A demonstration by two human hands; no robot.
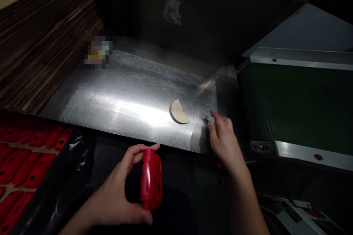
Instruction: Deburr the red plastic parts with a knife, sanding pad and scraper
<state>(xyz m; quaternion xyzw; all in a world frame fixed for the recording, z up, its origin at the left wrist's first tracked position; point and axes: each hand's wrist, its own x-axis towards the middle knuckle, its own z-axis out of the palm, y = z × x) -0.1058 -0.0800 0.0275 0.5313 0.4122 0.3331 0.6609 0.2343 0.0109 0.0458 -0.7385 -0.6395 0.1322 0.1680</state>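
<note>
My left hand (pixel 121 191) is closed on a red plastic part (pixel 149 180), gripped end to end between thumb and fingers. The part has a rounded cylinder along one side and stands upright in front of the metal table's near edge. Over the table's right end, my right hand (pixel 222 136) makes a pinch with thumb and forefinger. Something small and greyish shows at its fingertips, too unclear to name. Left of that hand, a beige half-round piece (pixel 178 112) with a small notch in its straight side lies flat on the metal table (pixel 124 91).
Rows of similar red parts (pixel 35 169) lie at the lower left beside black plastic film (pixel 74 169). A stack of cardboard sheets (pixel 41 44) rises at the left. To the right runs a green conveyor belt (pixel 300 102) with metal rails. Printed packaging (pixel 300 213) lies lower right.
</note>
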